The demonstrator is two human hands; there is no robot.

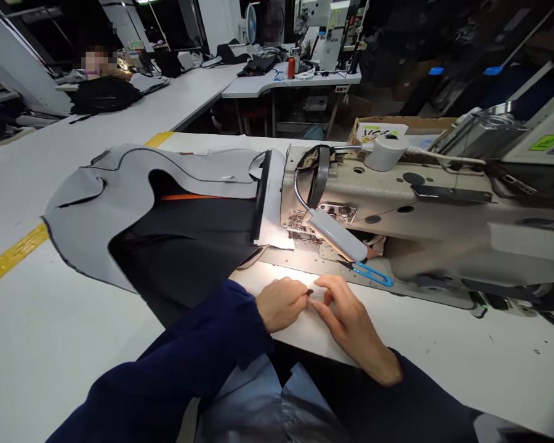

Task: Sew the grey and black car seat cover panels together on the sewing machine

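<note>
My left hand (pixel 281 303) and my right hand (pixel 346 317) meet at the table's front edge, just in front of the sewing machine (pixel 425 215). Both are closed in a pinch on one small dark item (pixel 309 293) between the fingertips; I cannot make out what it is. A grey and black garment piece (pixel 166 215) with an orange strip lies spread to the left, its edge reaching the machine's needle area (pixel 300 224). The machine's lamp (pixel 339 237) lights the spot above my hands.
Blue-handled snips (pixel 373 274) lie by the machine base. A yellow tape line (pixel 13 255) crosses the white table. A cardboard box (pixel 397 126) stands behind the machine. Another person (pixel 99 61) sits at a far table among other machines and dark fabric.
</note>
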